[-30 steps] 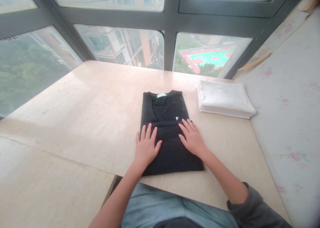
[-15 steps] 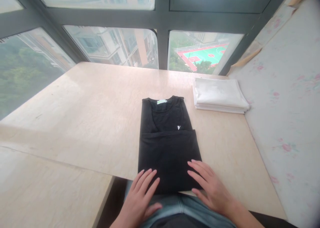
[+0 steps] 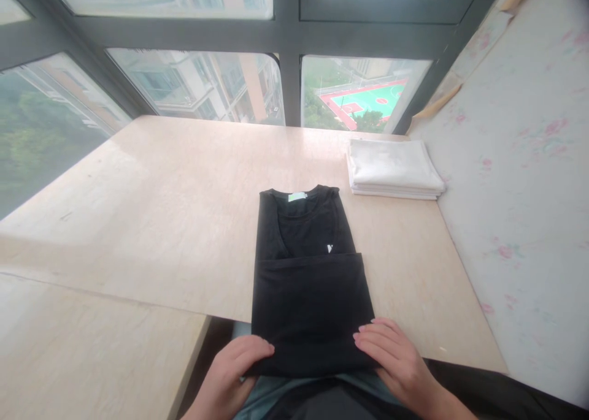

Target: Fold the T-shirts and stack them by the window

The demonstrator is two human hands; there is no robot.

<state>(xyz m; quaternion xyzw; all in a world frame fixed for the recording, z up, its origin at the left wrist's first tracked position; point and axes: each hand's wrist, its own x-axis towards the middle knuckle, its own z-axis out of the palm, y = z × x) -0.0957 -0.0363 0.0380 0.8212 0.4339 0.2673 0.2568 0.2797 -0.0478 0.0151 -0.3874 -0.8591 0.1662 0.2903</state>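
Note:
A black T-shirt [image 3: 310, 303], folded into a narrow strip with its hem turned up over the chest, lies neckline away from me. A pale label shows at the collar, and a small white mark sits on the chest. My left hand [image 3: 234, 362] is closed around the near left corner of the shirt, fingers bent over the top. At the near right corner my right hand [image 3: 396, 355] grips the edge, fingers on top and thumb down at the side, partly hidden. The shirt's near edge reaches over the ledge's front edge, close to my lap.
A stack of folded white cloth [image 3: 393, 168] lies at the back right of the pale ledge [image 3: 175, 224]. Grey-framed windows [image 3: 285, 83] border the back, and a flowered wall [image 3: 519, 193] stands on the right. At lower left, a second pale surface [image 3: 83, 346] ends beside a gap.
Both hands have gone from lying spread over the shirt to gripping its near corners. The shirt sits slightly nearer to me, and the view has shifted a little.

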